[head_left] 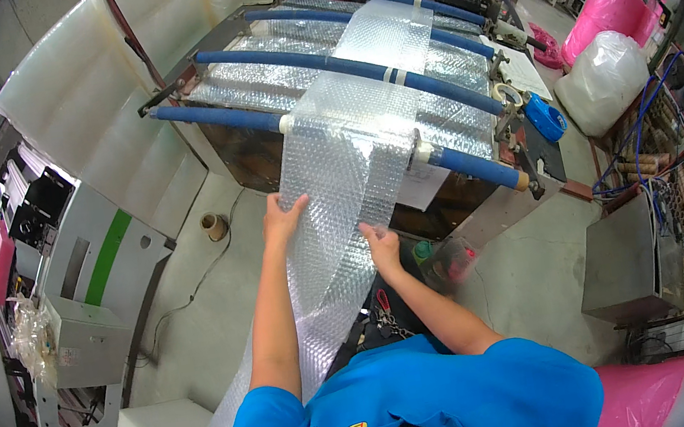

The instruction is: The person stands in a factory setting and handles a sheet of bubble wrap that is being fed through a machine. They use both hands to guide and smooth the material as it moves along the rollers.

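Nearest the camera, a blue shirt is seen along the lower edge, worn by the person whose forearms reach up to the work. Just ahead, a long strip of clear bubble wrap is hung over the front blue roller and is trailed down past the person's left side. By its left edge, the left hand is placed with thumb and fingers spread; whether the film is gripped there cannot be told. The right edge appears to be pinched between the curled fingers and thumb of the right hand.

The step in hand is judged to be the straightening or guiding of the strip below the roller. For the next move, even tension on both edges would seem to be called for, so that skewing and creasing are avoided.

Beyond the roller, the strip is carried back across silvery bubble sheeting. A blue tape dispenser is set at the machine's right side. Farther right, a large pink roll is stood behind a white plastic-wrapped bundle.
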Demonstrator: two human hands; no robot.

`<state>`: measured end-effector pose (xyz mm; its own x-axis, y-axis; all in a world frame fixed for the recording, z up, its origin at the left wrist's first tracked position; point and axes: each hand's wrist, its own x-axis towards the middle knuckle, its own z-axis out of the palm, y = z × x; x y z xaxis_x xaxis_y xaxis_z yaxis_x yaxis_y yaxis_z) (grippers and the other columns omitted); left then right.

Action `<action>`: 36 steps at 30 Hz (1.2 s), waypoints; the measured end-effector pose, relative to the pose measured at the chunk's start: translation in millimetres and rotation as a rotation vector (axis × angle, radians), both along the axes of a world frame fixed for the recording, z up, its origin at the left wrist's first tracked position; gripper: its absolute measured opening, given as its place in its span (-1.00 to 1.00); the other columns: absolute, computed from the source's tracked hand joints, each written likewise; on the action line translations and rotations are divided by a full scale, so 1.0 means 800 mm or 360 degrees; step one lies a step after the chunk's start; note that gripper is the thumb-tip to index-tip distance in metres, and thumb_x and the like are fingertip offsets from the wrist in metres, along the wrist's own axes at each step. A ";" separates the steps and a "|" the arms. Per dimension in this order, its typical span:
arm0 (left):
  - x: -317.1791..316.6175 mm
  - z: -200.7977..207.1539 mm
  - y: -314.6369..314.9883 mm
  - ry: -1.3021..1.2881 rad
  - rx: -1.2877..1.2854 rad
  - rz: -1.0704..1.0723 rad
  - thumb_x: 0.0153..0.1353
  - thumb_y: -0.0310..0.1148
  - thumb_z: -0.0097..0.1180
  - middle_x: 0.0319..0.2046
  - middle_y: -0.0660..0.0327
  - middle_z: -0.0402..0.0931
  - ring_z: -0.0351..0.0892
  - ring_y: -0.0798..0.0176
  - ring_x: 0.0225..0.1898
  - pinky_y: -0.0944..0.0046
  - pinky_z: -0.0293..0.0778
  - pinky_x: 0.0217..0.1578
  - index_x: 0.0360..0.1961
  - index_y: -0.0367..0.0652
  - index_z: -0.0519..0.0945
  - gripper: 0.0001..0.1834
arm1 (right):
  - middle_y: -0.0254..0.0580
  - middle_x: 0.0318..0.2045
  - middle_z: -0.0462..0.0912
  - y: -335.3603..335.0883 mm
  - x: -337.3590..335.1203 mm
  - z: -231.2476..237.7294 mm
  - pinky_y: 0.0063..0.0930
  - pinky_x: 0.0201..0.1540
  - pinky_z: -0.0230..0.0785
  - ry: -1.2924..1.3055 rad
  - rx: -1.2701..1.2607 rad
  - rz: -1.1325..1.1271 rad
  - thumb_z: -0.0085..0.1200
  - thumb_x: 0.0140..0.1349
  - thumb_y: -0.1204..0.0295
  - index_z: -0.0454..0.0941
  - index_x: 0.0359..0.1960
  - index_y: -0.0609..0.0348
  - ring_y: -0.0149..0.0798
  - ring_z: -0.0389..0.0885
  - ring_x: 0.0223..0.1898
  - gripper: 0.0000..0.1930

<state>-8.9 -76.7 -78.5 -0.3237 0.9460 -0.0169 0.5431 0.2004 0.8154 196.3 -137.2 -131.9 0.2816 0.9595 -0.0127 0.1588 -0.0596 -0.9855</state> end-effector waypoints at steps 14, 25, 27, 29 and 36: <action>-0.058 0.027 -0.057 -0.0013 0.0403 0.0033 0.03 -0.25 0.10 -0.50 0.17 0.41 0.32 0.33 -0.46 0.33 0.31 -0.40 -0.37 -0.38 0.38 -0.65 | -0.35 -0.66 0.47 -0.121 -0.032 0.066 -0.63 -0.52 0.23 0.0207 0.0055 0.0545 -0.07 0.17 0.29 0.52 -0.23 0.19 -0.60 0.31 -0.57 -0.74; -0.064 -0.042 -0.024 -0.0703 -0.0121 -0.0399 0.04 -0.38 0.12 -0.21 0.10 0.39 0.38 0.30 -0.24 0.35 0.33 -0.23 -0.07 -0.37 0.29 -0.54 | 0.04 -0.47 0.54 -0.069 0.006 0.006 -0.24 -0.29 0.31 -0.0386 -0.0065 0.0447 -0.17 0.10 -0.05 0.55 -0.33 0.08 0.05 0.49 -0.38 -0.54; -0.073 -0.041 -0.041 -0.0705 -0.0131 -0.0400 0.03 -0.40 0.11 -0.30 0.13 0.43 0.40 0.31 -0.32 0.35 0.35 -0.29 -0.13 -0.37 0.33 -0.60 | 0.05 -0.49 0.53 -0.076 0.000 0.005 -0.27 -0.33 0.30 -0.0335 -0.0106 0.0460 -0.15 0.10 -0.04 0.55 -0.36 0.13 0.03 0.49 -0.41 -0.53; -0.068 -0.030 -0.055 -0.0651 -0.0129 -0.0304 0.03 -0.40 0.11 -0.36 0.17 0.45 0.41 0.32 -0.39 0.34 0.36 -0.33 -0.19 -0.36 0.37 -0.65 | 0.04 -0.51 0.53 -0.078 -0.004 0.012 -0.28 -0.36 0.30 -0.0326 -0.0226 0.0563 -0.15 0.10 -0.04 0.55 -0.38 0.14 0.01 0.49 -0.46 -0.53; -0.018 -0.017 -0.055 -0.0114 0.0043 -0.0062 -0.12 -0.09 0.21 -0.60 0.20 0.38 0.33 0.31 -0.55 0.30 0.31 -0.48 -0.47 -0.29 0.39 -0.55 | -0.14 -0.74 0.43 -0.066 0.005 -0.036 -0.46 -0.54 0.25 -0.0270 -0.0049 0.0342 -0.07 0.12 0.11 0.50 -0.52 0.26 -0.38 0.38 -0.65 -0.61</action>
<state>-23.4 -120.6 -91.9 -0.2854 0.9583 -0.0130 0.4903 0.1576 0.8572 200.5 -189.9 -160.8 0.0722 0.9973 -0.0125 0.3337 -0.0360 -0.9420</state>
